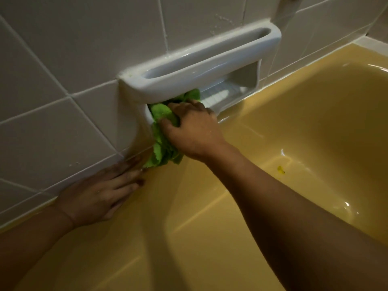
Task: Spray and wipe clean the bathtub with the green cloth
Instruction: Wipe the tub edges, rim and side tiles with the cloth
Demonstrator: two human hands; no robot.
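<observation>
The right hand (189,127) has its fingers clenched on the green cloth (161,131), pressed into the left end of the white soap recess (241,80), whose long axis runs rightward along the bathtub (304,122) rim; the left hand (98,196) lies flat, fingers together, at the rim's wall edge.

**Two bare arms, nothing worn**

The left hand (98,196) and the right hand (193,133) both show bare, with no gloves, rings or watch in view. Both forearms are uncovered up to the picture's edge; no sleeve or cuff shows. The fingers (130,179) of the left hand look wet, their nails short.
</observation>
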